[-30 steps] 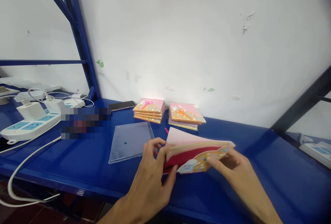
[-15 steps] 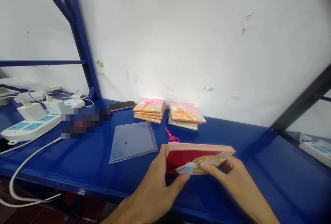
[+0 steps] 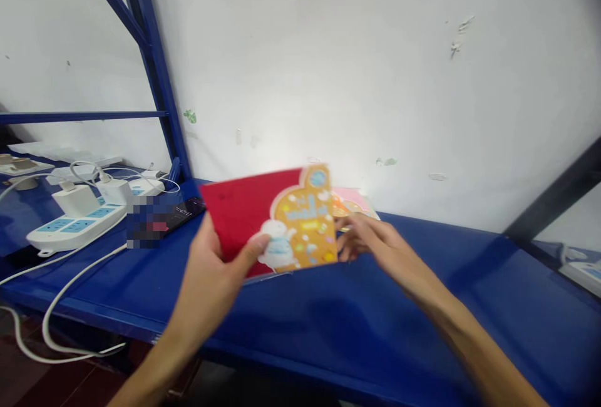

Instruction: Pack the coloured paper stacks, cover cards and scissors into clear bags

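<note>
My left hand (image 3: 218, 269) grips a paper pad (image 3: 251, 206) by its left side, thumb across the front. The pad has a red cover with an orange printed panel and a white cartoon animal, and it is tilted up toward me. At the pad's right edge, my right hand (image 3: 375, 238) has its fingers loosely bent and apart, with nothing visible in them; some fingertips are blurred. Behind those fingers a stack of pink and orange packs (image 3: 350, 197) shows in part. The pad covers the other stack, the pink scissors and most of the clear plastic sleeve (image 3: 268, 278).
A white power strip (image 3: 79, 225) with plugged-in chargers lies on the left of the blue table (image 3: 375, 319). Beside it is a dark phone (image 3: 188, 208) with a lit screen, partly pixelated. White cables (image 3: 56, 313) hang over the front edge. A white wall (image 3: 357, 69) stands behind.
My left hand has raised the pad and moved it left, turning its cover toward me. My right hand has let go of the pad and shifted toward the stack behind.
</note>
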`<state>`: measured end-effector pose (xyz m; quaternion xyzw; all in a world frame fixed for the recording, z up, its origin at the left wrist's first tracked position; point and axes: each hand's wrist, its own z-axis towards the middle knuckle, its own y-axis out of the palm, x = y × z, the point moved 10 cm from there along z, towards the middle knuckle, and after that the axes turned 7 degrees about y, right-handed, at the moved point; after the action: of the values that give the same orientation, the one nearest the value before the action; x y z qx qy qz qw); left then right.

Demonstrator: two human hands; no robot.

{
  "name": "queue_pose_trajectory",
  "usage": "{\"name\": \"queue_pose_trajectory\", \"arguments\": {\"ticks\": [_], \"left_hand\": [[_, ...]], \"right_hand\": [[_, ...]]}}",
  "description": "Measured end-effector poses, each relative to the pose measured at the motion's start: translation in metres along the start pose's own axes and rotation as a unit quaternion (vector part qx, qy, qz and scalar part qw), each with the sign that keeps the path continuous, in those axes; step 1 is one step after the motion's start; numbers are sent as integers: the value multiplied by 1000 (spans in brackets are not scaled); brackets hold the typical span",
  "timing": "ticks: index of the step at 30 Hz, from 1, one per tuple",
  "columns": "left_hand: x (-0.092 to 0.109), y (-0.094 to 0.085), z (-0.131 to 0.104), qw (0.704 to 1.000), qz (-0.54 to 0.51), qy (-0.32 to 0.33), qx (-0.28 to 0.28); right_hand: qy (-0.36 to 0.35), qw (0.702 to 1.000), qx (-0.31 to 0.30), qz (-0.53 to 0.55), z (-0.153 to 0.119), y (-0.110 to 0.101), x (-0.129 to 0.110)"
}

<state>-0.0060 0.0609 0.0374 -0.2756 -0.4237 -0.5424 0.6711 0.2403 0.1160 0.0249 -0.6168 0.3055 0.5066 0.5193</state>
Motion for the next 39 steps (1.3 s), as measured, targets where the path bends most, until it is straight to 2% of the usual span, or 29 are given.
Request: {"name": "queue_pose_trajectory", "arguments": {"ticks": [2, 3, 6, 8, 9, 11, 15, 19, 21, 22, 25, 28, 33, 39], "left_hand": [[10, -25, 14, 999, -5, 23, 41], [13, -34, 19, 998, -3, 31, 55], [19, -50, 26, 995, 8, 52, 81], [19, -52, 28, 995, 11, 59, 81], [19, -51, 28, 995, 13, 59, 76], [16, -48, 29, 997, 17, 50, 58], [12, -42, 27, 999, 25, 30, 31], [10, -35, 25, 998, 51, 23, 10], [9, -32, 23, 998, 55, 18, 0], [9, -31, 23, 998, 53, 18, -1], [11, -31, 21, 998, 47, 28, 7], [15, -32, 20, 997, 68, 37, 19], [20, -28, 20, 991, 124, 50, 8], [10, -19, 24, 982, 176, 50, -52]], "right_hand": [[43, 995, -54, -74, 26, 29, 12], [60, 985, -68, -144, 35, 44, 20], [18, 928, -3, -372, 49, 73, 24], [-34, 896, 40, -440, 48, 87, 19], [-50, 892, 47, -447, 46, 90, 18], [-62, 900, 50, -429, 43, 87, 17], [-79, 930, 47, -356, 45, 58, 8], [-84, 984, 34, -154, 51, 24, 1], [-75, 994, 40, -72, 53, 10, 2], [-78, 994, 42, -67, 52, 6, 1], [-113, 985, 25, -131, 48, 6, -8], [-139, 971, -24, -194, 42, 15, -15], [-135, 964, -116, -200, 33, 29, -16], [-115, 966, -124, -196, 34, 33, -8]]}}
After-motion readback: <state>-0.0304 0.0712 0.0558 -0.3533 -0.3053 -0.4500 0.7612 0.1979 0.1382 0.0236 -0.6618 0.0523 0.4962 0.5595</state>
